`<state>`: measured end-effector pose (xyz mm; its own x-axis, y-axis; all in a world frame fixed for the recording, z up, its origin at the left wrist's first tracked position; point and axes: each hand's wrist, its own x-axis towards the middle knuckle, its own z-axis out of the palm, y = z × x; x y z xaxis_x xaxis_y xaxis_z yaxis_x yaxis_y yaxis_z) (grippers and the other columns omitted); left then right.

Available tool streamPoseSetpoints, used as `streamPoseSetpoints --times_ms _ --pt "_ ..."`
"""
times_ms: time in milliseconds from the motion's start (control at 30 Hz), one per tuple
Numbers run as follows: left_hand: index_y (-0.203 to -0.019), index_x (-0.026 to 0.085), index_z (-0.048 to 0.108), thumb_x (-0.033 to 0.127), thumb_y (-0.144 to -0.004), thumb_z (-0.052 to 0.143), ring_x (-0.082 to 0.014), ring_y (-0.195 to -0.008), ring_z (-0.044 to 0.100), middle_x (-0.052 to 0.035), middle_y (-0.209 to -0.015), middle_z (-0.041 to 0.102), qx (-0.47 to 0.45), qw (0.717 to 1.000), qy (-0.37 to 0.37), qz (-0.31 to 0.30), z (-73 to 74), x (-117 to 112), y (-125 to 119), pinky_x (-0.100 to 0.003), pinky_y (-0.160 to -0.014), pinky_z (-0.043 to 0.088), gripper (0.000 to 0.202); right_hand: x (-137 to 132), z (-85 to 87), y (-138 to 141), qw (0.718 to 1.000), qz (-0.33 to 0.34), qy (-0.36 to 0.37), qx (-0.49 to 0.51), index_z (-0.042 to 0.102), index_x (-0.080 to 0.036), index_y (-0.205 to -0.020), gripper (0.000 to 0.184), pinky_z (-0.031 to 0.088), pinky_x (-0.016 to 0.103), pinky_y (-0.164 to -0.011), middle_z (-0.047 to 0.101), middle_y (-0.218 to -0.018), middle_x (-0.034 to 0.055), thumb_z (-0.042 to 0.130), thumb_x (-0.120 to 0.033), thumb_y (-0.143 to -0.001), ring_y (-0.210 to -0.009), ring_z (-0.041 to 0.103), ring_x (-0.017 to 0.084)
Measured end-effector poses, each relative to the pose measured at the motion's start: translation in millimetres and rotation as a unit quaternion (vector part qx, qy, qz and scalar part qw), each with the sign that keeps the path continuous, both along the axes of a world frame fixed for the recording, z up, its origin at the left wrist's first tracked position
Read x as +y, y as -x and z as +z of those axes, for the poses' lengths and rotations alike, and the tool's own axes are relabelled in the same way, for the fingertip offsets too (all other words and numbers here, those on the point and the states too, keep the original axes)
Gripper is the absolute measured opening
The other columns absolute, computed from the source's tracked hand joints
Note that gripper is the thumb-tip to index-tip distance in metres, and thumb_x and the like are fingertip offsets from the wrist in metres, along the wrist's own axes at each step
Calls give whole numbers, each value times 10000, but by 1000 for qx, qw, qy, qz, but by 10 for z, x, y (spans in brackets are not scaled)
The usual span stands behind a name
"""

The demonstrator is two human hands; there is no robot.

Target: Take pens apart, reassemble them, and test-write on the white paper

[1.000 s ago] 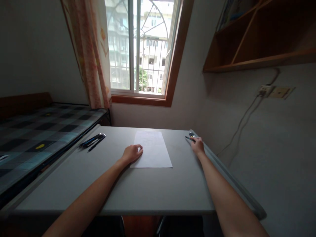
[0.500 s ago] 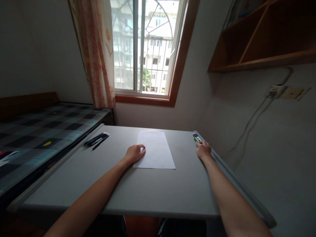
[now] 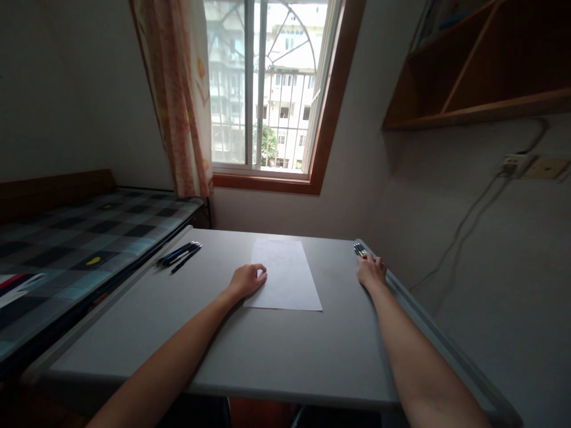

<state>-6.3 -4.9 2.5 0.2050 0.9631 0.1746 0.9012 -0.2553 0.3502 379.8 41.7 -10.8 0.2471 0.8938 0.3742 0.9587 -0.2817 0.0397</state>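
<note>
A sheet of white paper (image 3: pixel 285 279) lies on the grey table. On its left edge rests my left hand (image 3: pixel 247 280), fingers loosely curved, with a gap between thumb and forefinger and nothing held. My right hand (image 3: pixel 372 272) is at the table's right edge, fingers bent down over several pens (image 3: pixel 359 249). Only the far ends of those pens show; the hand hides the rest, so how many it grips is unclear. Over on the left side lies another group of dark pens (image 3: pixel 181 255), away from both hands.
The grey table (image 3: pixel 285 351) has a raised rim along its right side. A bed with a checked cover (image 3: pixel 134 208) stands to the left. Behind the table are a window (image 3: pixel 276 119) and a curtain (image 3: pixel 182 119). A wooden shelf (image 3: pixel 482 107) and a cable (image 3: pixel 464 226) are on the right wall.
My right hand has shifted slightly over the pens, and less of them shows. My left hand stays on the paper. The whole view has moved a little.
</note>
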Motion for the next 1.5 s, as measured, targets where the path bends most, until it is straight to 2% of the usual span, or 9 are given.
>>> streamPoseSetpoints --times_ms 167,233,467,567,833,1067,1233,1500 --pt "-984 265 633 409 -787 457 -148 -688 588 -4 -744 654 1 1000 2 -6 -2 5 3 -225 -628 376 301 -133 4 63 991 -88 -99 22 604 -136 -1010 318 316 400 -769 536 -1000 154 435 -294 -792 -954 430 287" --pt "-988 264 632 408 -786 461 -149 -695 589 -6 -747 654 1 1000 2 -5 3 1 3 -225 -637 378 301 -188 15 82 987 -112 -107 30 611 -134 -973 325 318 416 -771 554 -980 155 446 -334 -777 -939 452 293" --pt "-997 260 631 409 -788 463 -154 -740 595 -13 -769 656 -3 1000 20 9 56 -33 -16 -227 -656 387 306 -306 20 92 986 -132 -97 45 619 -117 -953 343 340 413 -760 602 -921 159 438 -350 -777 -899 510 287" --pt "-996 258 632 412 -789 462 -153 -740 594 -13 -768 655 -4 1000 19 11 60 -37 -18 -228 -658 386 309 -316 1 74 987 -132 -85 43 641 -96 -911 339 355 397 -747 604 -916 170 428 -329 -786 -889 524 285" --pt "-1000 264 631 416 -788 459 -158 -745 596 -14 -779 656 0 1000 20 13 68 -43 -22 -230 -655 389 313 -215 5 -7 994 -70 -74 46 668 -75 -901 329 380 332 -738 621 -885 177 388 -235 -837 -864 556 250" --pt "-992 269 634 422 -789 456 -158 -725 595 -9 -751 654 2 1000 10 8 42 -30 -11 -232 -659 387 310 -161 11 -41 991 -95 -43 89 670 -87 -917 318 405 319 -685 637 -886 184 421 -271 -842 -826 594 252" --pt "-984 272 632 419 -789 454 -149 -682 584 -2 -726 649 3 1000 -8 -6 -15 3 11 -229 -640 377 303 -167 -2 -6 990 -106 -55 71 673 -66 -889 373 419 332 -676 632 -860 185 427 -337 -817 -840 585 279" --pt "-988 272 631 429 -789 450 -151 -685 586 -4 -737 652 5 1000 -8 -5 -13 5 11 -229 -629 376 311 -169 -21 -20 990 -104 -56 70 674 -66 -896 348 426 327 -677 627 -882 195 406 -272 -815 -862 578 271"
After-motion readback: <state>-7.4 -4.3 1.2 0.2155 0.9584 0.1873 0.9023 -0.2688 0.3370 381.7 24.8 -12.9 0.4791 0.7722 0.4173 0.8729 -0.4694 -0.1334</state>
